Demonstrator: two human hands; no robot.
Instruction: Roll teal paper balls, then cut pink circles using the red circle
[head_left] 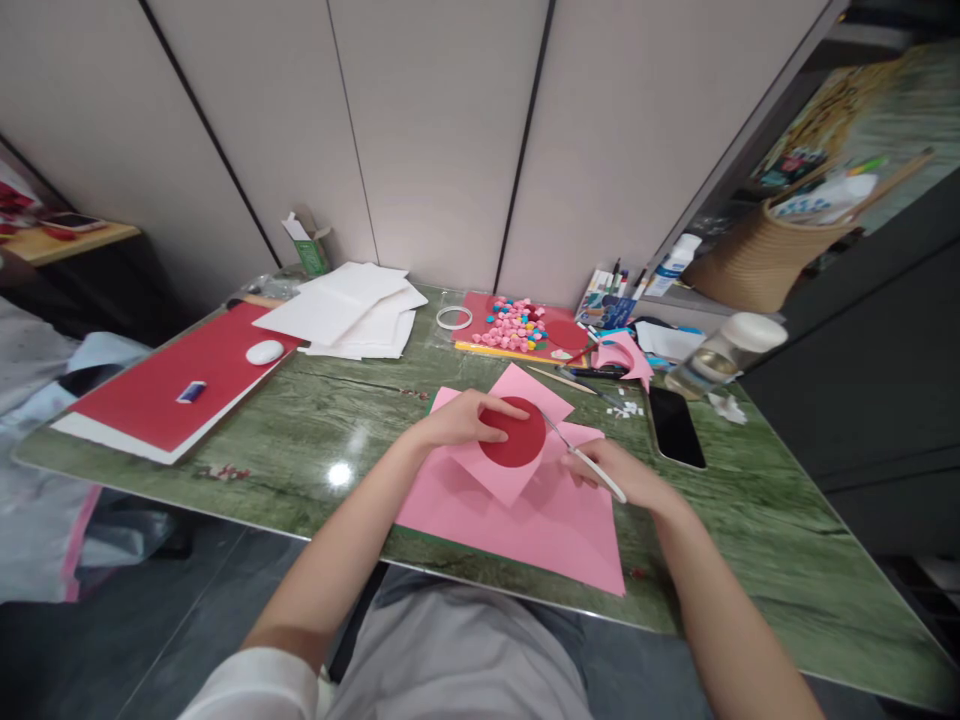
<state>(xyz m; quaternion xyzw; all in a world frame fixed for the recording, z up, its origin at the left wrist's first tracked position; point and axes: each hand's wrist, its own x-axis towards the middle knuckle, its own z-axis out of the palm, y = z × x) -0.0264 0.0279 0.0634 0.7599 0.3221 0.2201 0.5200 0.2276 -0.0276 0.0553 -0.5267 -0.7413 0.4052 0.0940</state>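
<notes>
My left hand grips a red paper circle together with a square of pink paper beneath it. Its thumb and index finger lie on top of the circle; the other fingers are hidden under the paper. In my right hand is a pair of scissors with white handles. The scissor blades reach to the right edge of the circle, over the pink square; whether they are parted I cannot tell. Below both hands, a larger pink sheet lies flat on the table.
On the green table are white sheets, a red sheet, a tape ring, small colourful pieces, a phone and a bottle. At the left edge, part of another person shows.
</notes>
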